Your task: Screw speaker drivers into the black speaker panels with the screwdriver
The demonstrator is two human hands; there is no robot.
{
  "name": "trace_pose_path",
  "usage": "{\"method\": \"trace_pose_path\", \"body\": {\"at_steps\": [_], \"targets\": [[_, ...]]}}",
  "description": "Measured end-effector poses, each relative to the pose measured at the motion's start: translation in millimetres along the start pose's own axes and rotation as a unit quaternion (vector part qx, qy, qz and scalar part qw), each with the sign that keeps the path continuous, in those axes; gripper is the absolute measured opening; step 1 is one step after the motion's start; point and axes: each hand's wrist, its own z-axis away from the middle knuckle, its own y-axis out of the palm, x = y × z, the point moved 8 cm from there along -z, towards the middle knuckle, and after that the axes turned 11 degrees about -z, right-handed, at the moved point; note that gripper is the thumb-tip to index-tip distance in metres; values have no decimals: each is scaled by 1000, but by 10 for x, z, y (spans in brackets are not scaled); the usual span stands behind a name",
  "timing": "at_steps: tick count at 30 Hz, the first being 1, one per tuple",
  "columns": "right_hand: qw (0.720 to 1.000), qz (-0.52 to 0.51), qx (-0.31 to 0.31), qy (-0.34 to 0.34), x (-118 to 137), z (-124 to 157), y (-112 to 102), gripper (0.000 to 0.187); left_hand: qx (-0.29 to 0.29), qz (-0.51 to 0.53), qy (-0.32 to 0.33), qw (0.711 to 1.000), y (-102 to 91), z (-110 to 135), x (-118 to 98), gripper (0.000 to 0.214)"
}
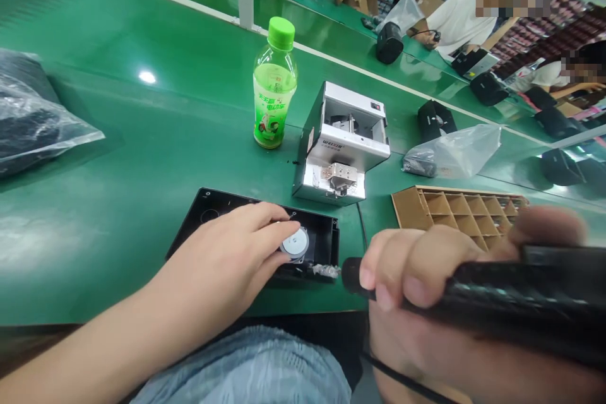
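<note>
A shallow black plastic housing (324, 237) lies on the bench in front of me. Inside it sits a round speaker (297, 242) with a pale grey back. My left hand (237, 243) reaches over the housing, its curled fingers gripping the speaker's edge and hiding part of it. A small clump of clear, crinkled material (326, 271) lies at the housing's near right corner. To the right, my right hand (421, 265) is wrapped around a black electric screwdriver (521, 297), raised close to the camera and blurred. The narrow end of the screwdriver points left, towards the housing.
Beyond the housing stand a silver screw feeder (350, 126) and a green-capped bottle (274, 85). A divided cardboard box (454, 208) and a clear plastic bag (459, 151) are on the right. A bagged dark item (35, 113) lies left. Several people work across the bench.
</note>
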Motion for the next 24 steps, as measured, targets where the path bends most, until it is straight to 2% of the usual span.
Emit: {"method": "trace_pose_path", "body": {"at_steps": [2, 5, 7, 14, 21, 24], "targets": [[999, -35, -16, -30, -29, -34, 17, 49, 57, -26, 12, 998, 117, -95, 43, 26], [999, -47, -19, -11, -162, -48, 27, 59, 147, -43, 19, 988, 314, -193, 64, 32], [999, -46, -14, -7, -215, -36, 12, 61, 176, -41, 11, 984, 375, -230, 70, 32], [999, -39, -17, -5, -288, -25, -58, 64, 191, -41, -10, 981, 390, -215, 74, 28], [999, -37, 31, 16, -360, -35, -59, 69, 195, -47, -12, 980, 383, -242, 66, 29], [998, -53, 42, -9, -371, 22, -47, 70, 191, -50, -11, 980, 381, -247, 71, 28]]}}
